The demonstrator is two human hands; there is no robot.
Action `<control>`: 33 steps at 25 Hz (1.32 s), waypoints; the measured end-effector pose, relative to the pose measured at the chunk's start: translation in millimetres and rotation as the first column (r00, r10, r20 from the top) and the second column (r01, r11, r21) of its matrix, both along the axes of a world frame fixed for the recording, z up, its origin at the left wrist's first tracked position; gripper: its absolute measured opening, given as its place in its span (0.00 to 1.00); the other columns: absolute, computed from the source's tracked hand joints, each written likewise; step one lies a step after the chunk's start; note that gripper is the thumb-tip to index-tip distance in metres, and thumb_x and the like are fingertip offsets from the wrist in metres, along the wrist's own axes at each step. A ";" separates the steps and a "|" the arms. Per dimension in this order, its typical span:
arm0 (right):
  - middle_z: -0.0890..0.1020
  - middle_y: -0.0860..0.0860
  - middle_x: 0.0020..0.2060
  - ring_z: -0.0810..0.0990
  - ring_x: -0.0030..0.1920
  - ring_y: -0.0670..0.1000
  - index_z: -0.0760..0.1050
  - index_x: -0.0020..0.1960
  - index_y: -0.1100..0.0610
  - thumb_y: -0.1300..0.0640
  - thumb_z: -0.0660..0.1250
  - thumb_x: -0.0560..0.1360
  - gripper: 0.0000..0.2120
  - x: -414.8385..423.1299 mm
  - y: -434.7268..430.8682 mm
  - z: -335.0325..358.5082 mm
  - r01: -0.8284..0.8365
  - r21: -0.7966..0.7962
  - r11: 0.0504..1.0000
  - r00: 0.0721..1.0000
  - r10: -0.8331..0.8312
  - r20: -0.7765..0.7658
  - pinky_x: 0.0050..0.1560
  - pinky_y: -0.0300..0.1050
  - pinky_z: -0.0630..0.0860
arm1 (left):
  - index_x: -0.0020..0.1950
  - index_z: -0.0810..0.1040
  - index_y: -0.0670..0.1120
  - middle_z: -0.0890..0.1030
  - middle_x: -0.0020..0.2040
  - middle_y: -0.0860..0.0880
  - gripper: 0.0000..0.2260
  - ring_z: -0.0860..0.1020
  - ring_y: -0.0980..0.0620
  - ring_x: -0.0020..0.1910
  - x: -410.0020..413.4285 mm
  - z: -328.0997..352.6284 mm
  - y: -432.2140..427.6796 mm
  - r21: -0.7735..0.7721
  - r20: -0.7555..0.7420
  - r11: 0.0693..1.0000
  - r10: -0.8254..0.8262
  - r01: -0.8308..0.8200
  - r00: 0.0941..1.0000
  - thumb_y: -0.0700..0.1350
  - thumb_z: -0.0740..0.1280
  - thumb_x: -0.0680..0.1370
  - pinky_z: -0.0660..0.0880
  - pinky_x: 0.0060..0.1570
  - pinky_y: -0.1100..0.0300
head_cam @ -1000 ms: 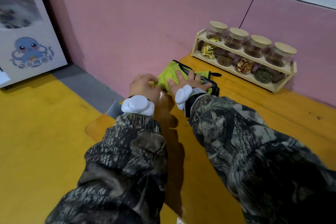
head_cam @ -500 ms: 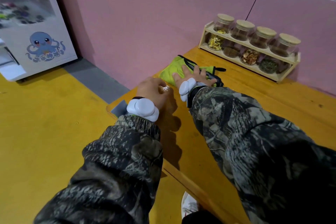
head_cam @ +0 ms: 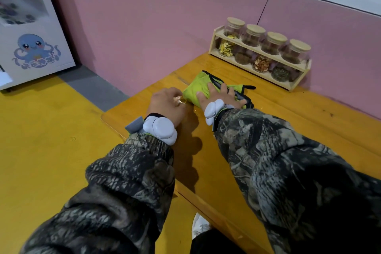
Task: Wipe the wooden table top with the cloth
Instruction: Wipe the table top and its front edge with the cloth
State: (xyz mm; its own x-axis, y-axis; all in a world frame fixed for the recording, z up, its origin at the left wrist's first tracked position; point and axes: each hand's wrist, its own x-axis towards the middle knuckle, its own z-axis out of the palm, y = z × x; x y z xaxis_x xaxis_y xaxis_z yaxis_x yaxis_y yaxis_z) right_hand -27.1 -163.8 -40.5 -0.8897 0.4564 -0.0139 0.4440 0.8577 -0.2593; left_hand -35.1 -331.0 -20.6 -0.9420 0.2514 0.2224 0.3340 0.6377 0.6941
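Glossy varnished wooden table top [head_cam: 288,121], soft matt cloth [head_cam: 195,88], clear glass jars [head_cam: 274,43].

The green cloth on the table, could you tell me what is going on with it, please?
A person in camouflage sleeves is wiping the wooden table. The right hand lies flat, fingers spread, on the yellow-green cloth, pressing it to the top near its far corner. The left hand rests beside the cloth with fingers curled; whether it holds anything is unclear. A rack of jars stands behind, untouched.
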 end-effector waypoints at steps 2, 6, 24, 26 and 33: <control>0.50 0.54 0.80 0.45 0.78 0.62 0.51 0.79 0.43 0.30 0.53 0.77 0.35 12.7 17.8 2.0 0.040 0.024 0.999 0.999 -0.040 0.010 0.69 0.77 0.42 | 0.58 0.76 0.49 0.78 0.59 0.47 0.14 0.75 0.45 0.56 12.3 -0.1 10.6 0.014 0.011 1.000 -0.019 0.019 1.000 0.45 0.64 0.72 0.67 0.46 0.59; 0.54 0.53 0.79 0.50 0.77 0.63 0.54 0.78 0.42 0.29 0.53 0.76 0.35 37.9 42.9 4.3 0.059 0.071 0.996 0.996 -0.063 0.061 0.68 0.76 0.48 | 0.58 0.76 0.49 0.77 0.59 0.46 0.14 0.74 0.44 0.55 33.8 -2.9 30.7 -0.006 0.023 0.998 -0.063 0.063 0.998 0.45 0.64 0.73 0.67 0.45 0.57; 0.48 0.50 0.80 0.42 0.79 0.60 0.48 0.78 0.38 0.25 0.41 0.74 0.36 136.7 103.0 -8.8 0.102 0.113 0.988 0.992 -0.109 0.059 0.68 0.77 0.44 | 0.55 0.77 0.48 0.77 0.57 0.46 0.13 0.74 0.46 0.50 114.3 -9.1 118.9 -0.041 -0.018 0.971 -0.235 0.234 0.972 0.44 0.65 0.71 0.66 0.46 0.59; 0.48 0.50 0.80 0.43 0.79 0.60 0.47 0.78 0.39 0.27 0.44 0.76 0.34 150.1 111.5 -5.6 0.103 0.112 0.988 0.991 -0.111 0.074 0.68 0.77 0.44 | 0.56 0.77 0.47 0.77 0.57 0.45 0.14 0.74 0.43 0.55 126.1 -8.9 128.5 -0.081 -0.033 0.954 -0.291 0.287 0.956 0.44 0.65 0.71 0.69 0.50 0.57; 0.48 0.50 0.80 0.42 0.79 0.59 0.47 0.78 0.39 0.27 0.44 0.76 0.34 184.5 132.5 -3.5 0.106 0.104 0.989 0.990 -0.115 0.079 0.68 0.77 0.42 | 0.55 0.78 0.46 0.77 0.57 0.45 0.13 0.74 0.43 0.55 153.5 -1.9 148.0 -0.128 -0.023 0.936 -0.333 0.327 0.943 0.44 0.66 0.71 0.69 0.49 0.57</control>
State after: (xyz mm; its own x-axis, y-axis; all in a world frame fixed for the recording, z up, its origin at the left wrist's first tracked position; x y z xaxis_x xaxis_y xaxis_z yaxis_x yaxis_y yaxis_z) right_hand 157.4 -31.3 -43.9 -0.8313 0.5546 -0.0369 0.5541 0.8217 -0.1330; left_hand 118.4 -183.1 -22.5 -0.7916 0.5737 0.2103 0.5681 0.5643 0.5990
